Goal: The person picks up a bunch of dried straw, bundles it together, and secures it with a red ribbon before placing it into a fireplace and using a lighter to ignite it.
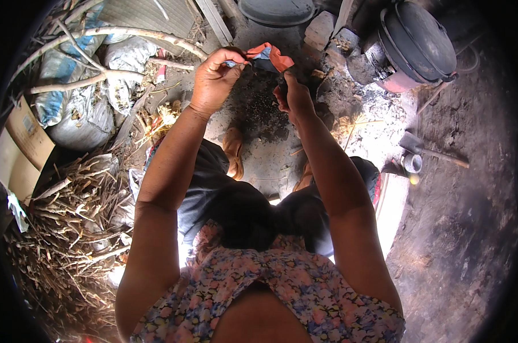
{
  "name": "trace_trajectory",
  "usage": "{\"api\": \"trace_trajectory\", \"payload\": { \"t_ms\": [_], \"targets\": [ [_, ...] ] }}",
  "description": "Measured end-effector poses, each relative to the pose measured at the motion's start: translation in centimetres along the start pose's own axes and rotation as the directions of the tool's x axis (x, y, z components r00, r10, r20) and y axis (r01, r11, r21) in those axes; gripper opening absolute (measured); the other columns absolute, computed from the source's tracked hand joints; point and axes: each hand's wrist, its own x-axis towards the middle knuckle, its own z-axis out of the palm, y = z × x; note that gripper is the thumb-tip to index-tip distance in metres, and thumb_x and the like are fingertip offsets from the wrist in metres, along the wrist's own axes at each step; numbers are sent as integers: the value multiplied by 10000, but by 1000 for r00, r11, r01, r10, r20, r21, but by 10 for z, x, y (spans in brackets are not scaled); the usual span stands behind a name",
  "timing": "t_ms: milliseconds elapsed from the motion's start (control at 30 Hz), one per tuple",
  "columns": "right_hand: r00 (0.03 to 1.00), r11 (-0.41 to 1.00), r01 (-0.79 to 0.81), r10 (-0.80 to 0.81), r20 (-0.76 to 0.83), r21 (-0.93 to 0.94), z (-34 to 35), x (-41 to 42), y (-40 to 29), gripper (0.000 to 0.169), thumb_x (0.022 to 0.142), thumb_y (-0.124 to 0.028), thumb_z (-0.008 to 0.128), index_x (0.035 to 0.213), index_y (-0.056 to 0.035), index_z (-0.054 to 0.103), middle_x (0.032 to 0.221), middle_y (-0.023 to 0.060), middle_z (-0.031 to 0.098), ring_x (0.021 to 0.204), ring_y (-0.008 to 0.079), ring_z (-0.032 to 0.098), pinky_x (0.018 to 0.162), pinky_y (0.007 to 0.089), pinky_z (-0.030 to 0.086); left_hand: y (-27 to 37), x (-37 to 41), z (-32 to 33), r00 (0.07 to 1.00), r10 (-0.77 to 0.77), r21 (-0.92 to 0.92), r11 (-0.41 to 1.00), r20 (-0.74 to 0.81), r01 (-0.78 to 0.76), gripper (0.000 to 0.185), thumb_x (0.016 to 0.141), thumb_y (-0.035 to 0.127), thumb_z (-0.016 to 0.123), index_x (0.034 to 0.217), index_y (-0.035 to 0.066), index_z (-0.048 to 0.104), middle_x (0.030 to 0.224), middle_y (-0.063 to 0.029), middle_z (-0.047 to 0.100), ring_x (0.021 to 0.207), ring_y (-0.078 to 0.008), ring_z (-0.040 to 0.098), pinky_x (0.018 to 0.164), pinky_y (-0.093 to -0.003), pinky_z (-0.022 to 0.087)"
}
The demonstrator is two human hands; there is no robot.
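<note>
At the top middle of the head view, my left hand (218,77) pinches one end of a crumpled orange and blue-grey piece of cloth or wrapper (278,58) between thumb and fingertips. My right hand (296,95) is closed around a dark, slim thing, possibly a handle, with its thumb up at the orange piece's other end. What that dark thing is cannot be told. The orange piece spans the gap between both hands, above a dark, stained patch of floor (263,107) sprinkled with pale specks.
A heap of thin sticks (79,227) and stuffed plastic sacks (85,124) lie left, with a cardboard box (38,137). A dark lidded pot (426,47) stands by ash (379,107) at upper right. Below it are a small shovel (413,143) and a cup-like container (412,163). Another dark vessel (278,10) is at top.
</note>
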Motion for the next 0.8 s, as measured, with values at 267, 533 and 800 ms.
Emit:
{"api": "trace_trajectory", "payload": {
  "t_ms": [267,533,800],
  "targets": [
    [999,999,27,-27,16,40,4,-1,-4,434,883,-360,490,622,-21,562,514,35,501,400,118,412,377,260,283,-2,-1,2,1000,4,2,1000,13,-4,172,844,-79,601,943,61,597,955,13,601,860,-57,534,778,-199,438],
    [1000,999,7,-8,14,45,3,-1,-4,437,879,-357,494,598,-28,552,515,35,497,400,111,402,371,264,270,-4,0,2,999,37,28,999,30,-38,175,845,-88,583,931,64,591,995,1,590,893,-74,568,738,-191,465],
    [1000,998,-27,27,-7,52,7,-6,-6,426,881,-342,478,602,-24,528,520,38,487,406,111,389,361,273,251,-2,-2,2,1000,-6,4,1000,29,6,170,854,-80,585,947,62,593,999,10,599,897,-65,535,808,-207,436]
  ]
}}
